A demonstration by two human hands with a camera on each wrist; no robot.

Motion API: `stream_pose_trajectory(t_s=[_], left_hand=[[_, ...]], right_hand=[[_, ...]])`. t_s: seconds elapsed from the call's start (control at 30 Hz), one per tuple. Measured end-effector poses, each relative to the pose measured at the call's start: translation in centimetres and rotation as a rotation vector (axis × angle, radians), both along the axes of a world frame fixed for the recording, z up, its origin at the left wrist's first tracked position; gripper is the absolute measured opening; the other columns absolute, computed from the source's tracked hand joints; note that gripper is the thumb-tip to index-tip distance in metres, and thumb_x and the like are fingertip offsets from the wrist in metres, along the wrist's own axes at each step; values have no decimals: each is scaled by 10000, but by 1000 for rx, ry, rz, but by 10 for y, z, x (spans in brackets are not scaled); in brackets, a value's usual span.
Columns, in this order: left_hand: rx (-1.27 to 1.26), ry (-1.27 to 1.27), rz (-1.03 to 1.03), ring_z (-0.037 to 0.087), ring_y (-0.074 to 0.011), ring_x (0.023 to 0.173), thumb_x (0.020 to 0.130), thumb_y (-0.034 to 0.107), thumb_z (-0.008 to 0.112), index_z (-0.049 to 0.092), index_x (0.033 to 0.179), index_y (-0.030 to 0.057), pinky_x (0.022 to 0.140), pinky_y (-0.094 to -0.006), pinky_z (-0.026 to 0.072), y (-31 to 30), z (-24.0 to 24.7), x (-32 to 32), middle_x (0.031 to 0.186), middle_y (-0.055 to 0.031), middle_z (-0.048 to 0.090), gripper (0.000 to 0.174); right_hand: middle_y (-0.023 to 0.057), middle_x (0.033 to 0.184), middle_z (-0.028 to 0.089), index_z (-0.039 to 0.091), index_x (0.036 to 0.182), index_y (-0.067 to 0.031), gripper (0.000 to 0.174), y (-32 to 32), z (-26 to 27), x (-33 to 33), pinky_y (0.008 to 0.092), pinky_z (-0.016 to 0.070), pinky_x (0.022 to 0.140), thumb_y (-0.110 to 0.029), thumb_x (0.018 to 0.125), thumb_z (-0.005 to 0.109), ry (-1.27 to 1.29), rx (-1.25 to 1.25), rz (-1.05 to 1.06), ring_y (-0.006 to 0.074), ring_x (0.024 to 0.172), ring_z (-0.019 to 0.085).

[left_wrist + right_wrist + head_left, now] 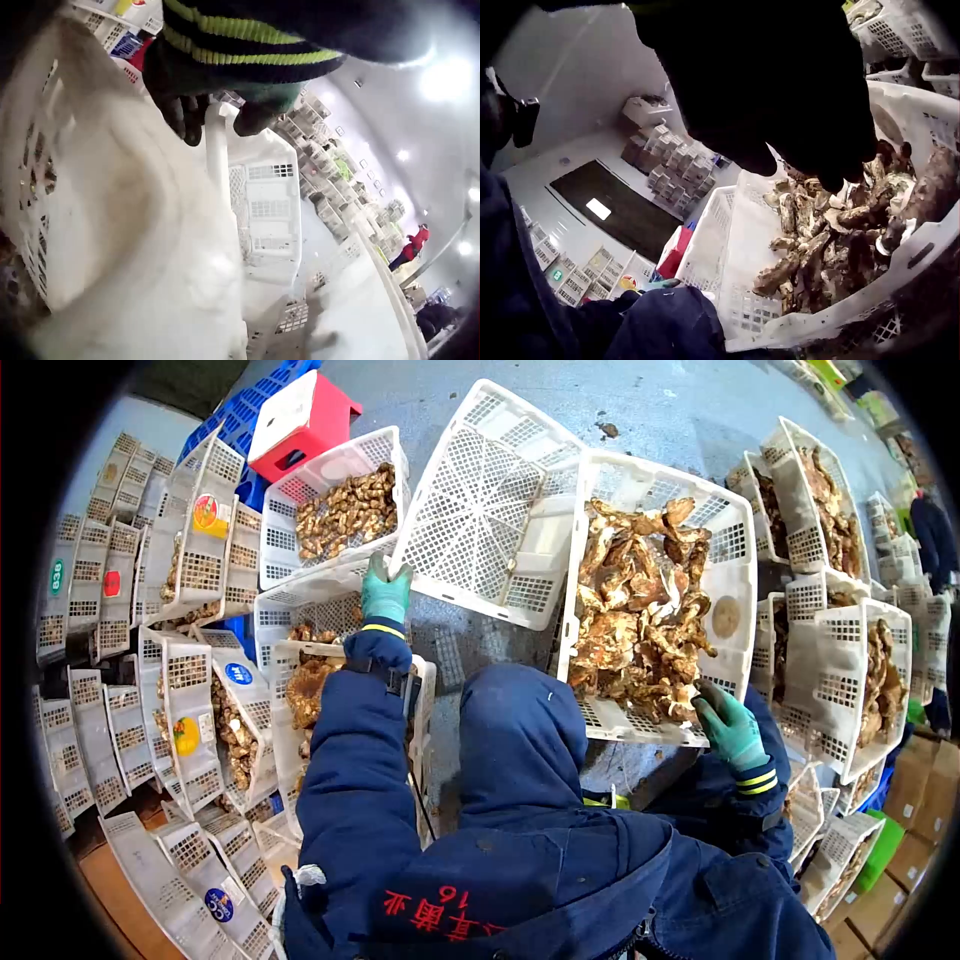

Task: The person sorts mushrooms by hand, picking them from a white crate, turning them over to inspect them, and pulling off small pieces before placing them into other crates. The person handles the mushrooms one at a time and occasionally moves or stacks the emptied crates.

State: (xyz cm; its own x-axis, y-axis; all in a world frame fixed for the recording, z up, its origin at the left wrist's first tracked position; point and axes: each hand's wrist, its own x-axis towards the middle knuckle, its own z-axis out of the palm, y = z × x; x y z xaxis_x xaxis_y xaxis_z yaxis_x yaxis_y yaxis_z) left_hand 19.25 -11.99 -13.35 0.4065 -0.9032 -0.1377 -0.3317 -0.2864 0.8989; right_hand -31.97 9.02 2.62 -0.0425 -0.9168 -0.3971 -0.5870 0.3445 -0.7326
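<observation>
My gloved left hand (385, 598) grips the near-left corner of a white plastic crate (462, 510) whose mesh bottom is bare. In the left wrist view the fingers and thumb straddle that crate's rim (219, 150). Right of it, a second white crate (735, 540) stands tilted, filled with brown-and-white mushrooms (640, 610). My gloved right hand (738, 732) is at this crate's near-right corner, fingertips right at the nearest mushrooms. The right wrist view shows it as a dark shape above the mushrooms (832, 232), with fingers loosely spread.
A crate of small mushrooms (350, 510) stands at the far left, near a red-and-white stool (300, 425). Stacked crates line the left (190, 670) and right (835, 650). A person in a dark hood (520, 735) bends between the crates. Blue-grey floor (650, 410) shows beyond.
</observation>
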Motion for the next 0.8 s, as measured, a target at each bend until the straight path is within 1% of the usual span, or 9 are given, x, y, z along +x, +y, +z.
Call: stream_pose_trajectory(t_s=[0.07, 0.2, 0.33, 0.53, 0.63, 0.67, 0.7, 0.77, 0.8], left_hand=[[60, -43, -87, 586, -124, 764, 766, 171, 771, 464, 1275, -35, 595, -264, 482, -6, 9, -7, 966, -107, 635, 630], [569, -611, -99, 595, -352, 1077, 709, 490, 717, 511, 1271, 35, 920, -439, 470, -13, 16, -26, 1150, -220, 615, 752], [643, -748, -176, 610, -357, 1043, 782, 379, 633, 583, 1195, 103, 892, -439, 487, -11, 52, -45, 1141, -193, 624, 499], [254, -507, -140, 676, -263, 743, 790, 254, 644, 662, 1025, 93, 692, -371, 521, 21, 137, -15, 814, -127, 691, 286], [-23, -507, -25, 672, -241, 717, 780, 253, 682, 667, 999, 46, 658, -347, 516, 58, 176, 22, 810, -137, 694, 303], [-89, -569, 37, 663, -228, 704, 776, 224, 695, 661, 1013, 21, 649, -336, 512, 70, 182, 44, 809, -139, 695, 314], [-153, -632, 101, 654, -215, 691, 773, 194, 709, 655, 1028, -3, 640, -325, 507, 83, 187, 62, 809, -141, 695, 327], [-177, -338, 211, 626, -168, 720, 780, 31, 684, 627, 1105, -41, 653, -286, 502, 130, 242, 62, 898, -135, 688, 338], [-268, -198, 250, 638, -180, 757, 792, 51, 670, 612, 1127, -55, 668, -288, 516, 153, 243, 81, 939, -142, 681, 356]], right_hand=[[154, 1064, 655, 545, 1213, 17, 348, -2, -5, -1, 302, 478, 830, -170, 920, 570, 9, 0, 19, 215, 951, 635], [174, 1070, 646, 551, 1206, 5, 344, 2, -17, -7, 321, 479, 838, -182, 918, 564, 38, -10, 34, 264, 981, 634], [178, 1083, 644, 553, 1210, 6, 357, 0, -3, -4, 324, 480, 845, -191, 913, 574, 86, -12, 36, 273, 1002, 630], [177, 1085, 644, 553, 1215, 4, 354, 6, -7, -8, 320, 478, 851, -179, 914, 577, 27, 11, 6, 264, 1006, 630], [172, 1100, 639, 541, 1227, -2, 352, 3, 10, 7, 316, 479, 859, -147, 909, 583, -26, -66, 45, 269, 1007, 624], [169, 1122, 628, 528, 1236, 1, 355, 4, 10, 9, 314, 478, 861, -117, 906, 584, 16, -136, 134, 279, 1004, 617], [158, 1151, 616, 517, 1246, 12, 359, 0, 6, 0, 312, 477, 857, -103, 912, 579, 562, -634, 730, 254, 985, 614], [151, 1132, 615, 515, 1239, 20, 346, -3, 18, 17, 303, 480, 837, -105, 921, 568, 468, -660, 728, 246, 951, 610], [151, 1100, 617, 515, 1235, 19, 339, -2, 26, 28, 296, 479, 827, -97, 919, 565, 273, -405, 579, 257, 942, 608]])
